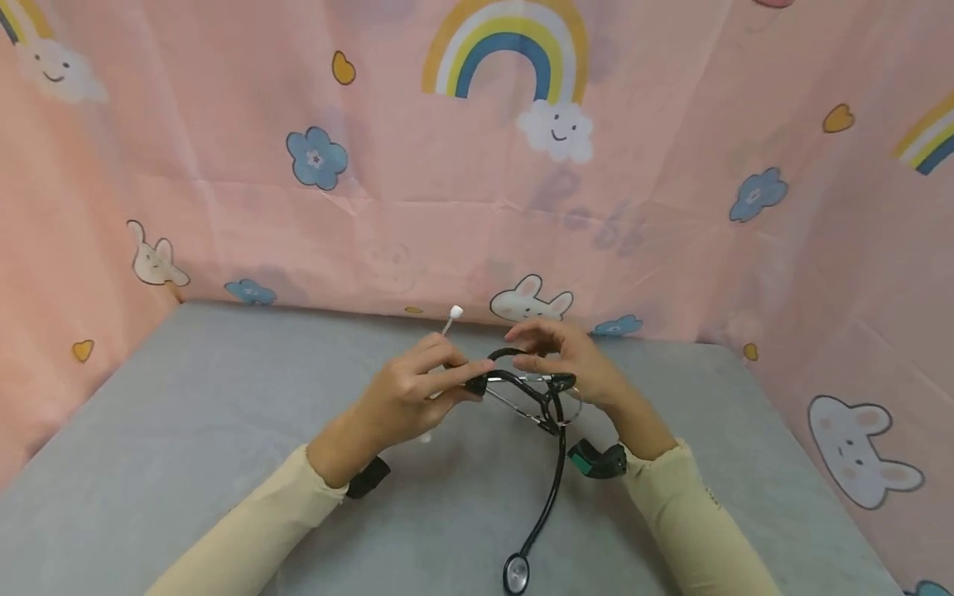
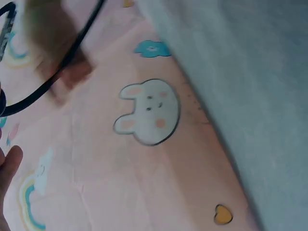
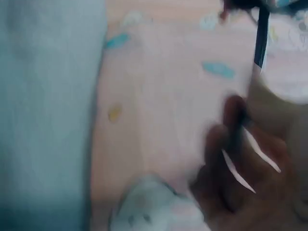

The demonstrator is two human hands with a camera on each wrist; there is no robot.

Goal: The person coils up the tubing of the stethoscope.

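A black stethoscope hangs in a folded bundle between the two hands, above the table. My left hand pinches the left end of the bundle. Its metal tubes point right, and the round chest piece dangles low at the front. A thin stick-like piece with a white tip shows behind the left fingers; its kind is unclear. Beside the bundle's right end, my right hand has bent fingers with a gap between fingertips and thumb. In the right wrist view, that hand is blurred.
A grey cloth-covered table spreads beneath the hands. Pink fabric with rainbows, rabbits and flowers stands behind it and along both sides. Black devices are worn at the wrists, below the sleeves' cuffs.
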